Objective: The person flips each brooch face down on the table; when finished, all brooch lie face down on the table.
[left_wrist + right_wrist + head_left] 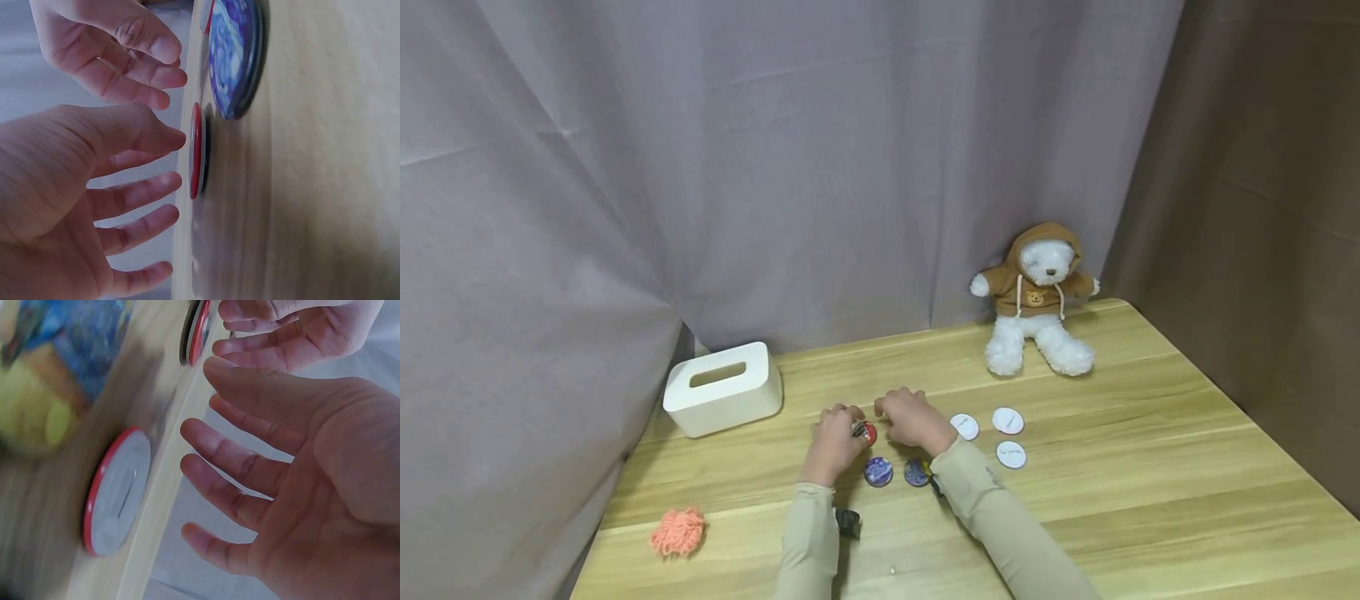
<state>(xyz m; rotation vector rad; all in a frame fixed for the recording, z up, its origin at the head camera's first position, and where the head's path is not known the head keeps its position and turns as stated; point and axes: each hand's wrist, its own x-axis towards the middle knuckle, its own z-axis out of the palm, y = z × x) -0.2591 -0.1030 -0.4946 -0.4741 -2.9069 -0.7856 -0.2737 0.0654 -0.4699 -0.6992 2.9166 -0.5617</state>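
Observation:
My left hand [837,437] is over the table beside a red-topped round disc [869,433]. In the left wrist view its thumb and fingers are spread, fingertips near the edge of the red disc [197,150]. To its right, my right hand [913,419] has loosely bent, separated fingers and holds nothing. The right wrist view has that hand [281,475] beside a white disc with a red rim [119,494]. Nearer me lie a blue-purple swirl-patterned disc [878,472] and a dark blue and yellow disc [916,473], partly behind the right wrist.
White discs with small writing lie right of my right hand: one by the wrist [965,427], one farther back [1008,421], one nearer [1011,455]. A white tissue box [722,404] stands back left, coral yarn [678,532] front left, and a hooded teddy bear [1037,292] back right.

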